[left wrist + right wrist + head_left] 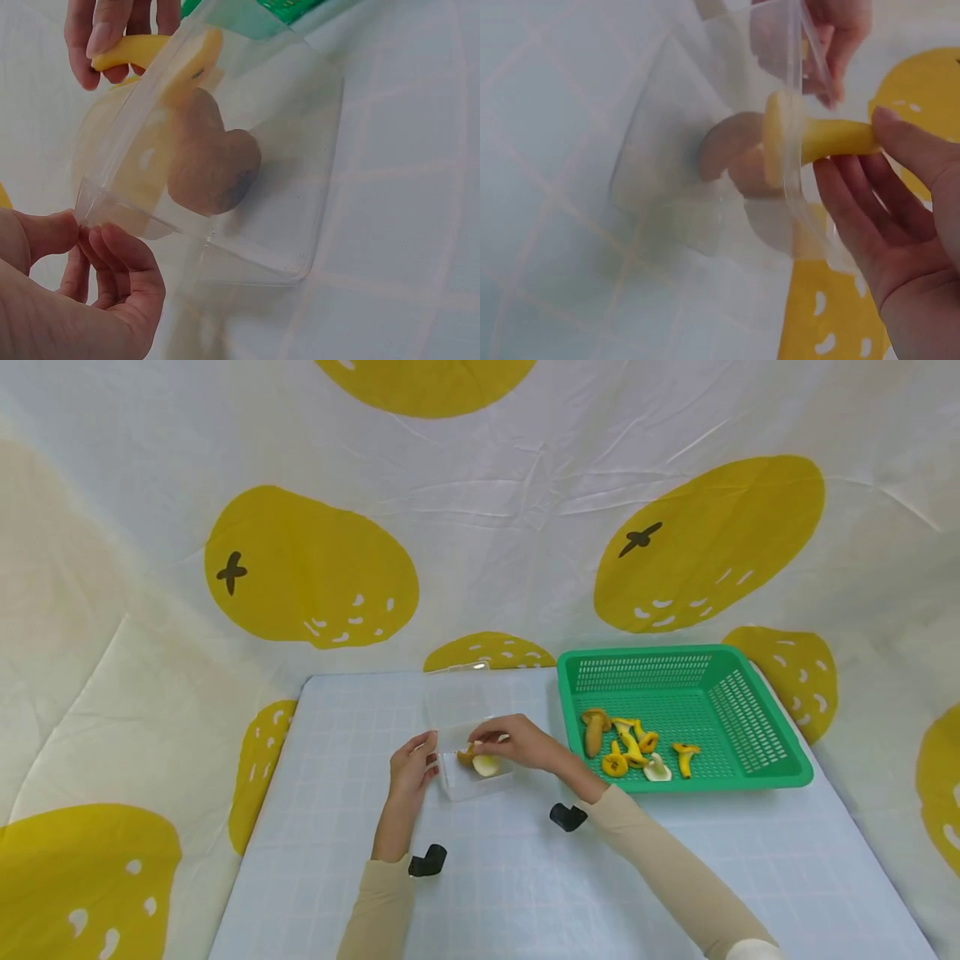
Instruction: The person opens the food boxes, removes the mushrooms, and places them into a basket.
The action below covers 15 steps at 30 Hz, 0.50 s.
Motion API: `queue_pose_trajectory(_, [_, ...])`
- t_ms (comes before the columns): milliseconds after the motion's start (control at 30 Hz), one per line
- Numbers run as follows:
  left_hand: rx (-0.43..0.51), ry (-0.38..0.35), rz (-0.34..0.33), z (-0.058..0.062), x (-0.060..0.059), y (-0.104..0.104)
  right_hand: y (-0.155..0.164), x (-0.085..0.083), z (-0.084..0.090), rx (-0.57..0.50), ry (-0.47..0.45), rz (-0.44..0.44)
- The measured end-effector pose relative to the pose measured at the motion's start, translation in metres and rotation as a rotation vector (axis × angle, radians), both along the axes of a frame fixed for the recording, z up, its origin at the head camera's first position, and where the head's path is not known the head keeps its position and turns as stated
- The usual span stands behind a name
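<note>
A clear plastic box (474,768) stands on the pale blue table (525,877), tipped toward my left hand (415,768), which pinches its near rim (86,214). My right hand (516,741) pinches the stem of a yellow toy mushroom (825,140) and holds its cap at the box's open mouth. Inside the box lies a brown mushroom (210,161); the same brown mushroom (731,154) shows through the wall in the right wrist view. A pale mushroom (486,765) also sits in the box.
A green plastic basket (757,710) at the right holds several yellow and brown toy mushrooms (626,750). A clear lid (459,693) lies behind the box. The table is ringed by white cloth with yellow fruit prints (311,568).
</note>
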State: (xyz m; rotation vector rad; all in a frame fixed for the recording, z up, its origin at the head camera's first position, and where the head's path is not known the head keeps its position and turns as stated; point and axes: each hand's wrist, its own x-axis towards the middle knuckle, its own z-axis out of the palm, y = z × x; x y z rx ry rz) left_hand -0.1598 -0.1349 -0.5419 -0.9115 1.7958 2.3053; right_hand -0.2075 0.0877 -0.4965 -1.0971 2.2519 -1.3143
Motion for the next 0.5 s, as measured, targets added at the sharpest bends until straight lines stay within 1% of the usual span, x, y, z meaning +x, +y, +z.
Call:
queue_pose_trajectory(133, [-0.008,-0.009,-0.004,0.0,0.0,0.0,0.012,0.0,0.004,-0.049,-0.004,-0.021])
queue_pose_trajectory(267, [-0.012,-0.016,-0.008,-0.001,0.0,0.0,0.025,0.0,0.01,-0.066,-0.03,-0.06])
queue_pose_trajectory(500, [-0.015,-0.013,-0.011,0.001,0.001,0.0,0.048,-0.003,0.019,-0.127,-0.201,-0.128])
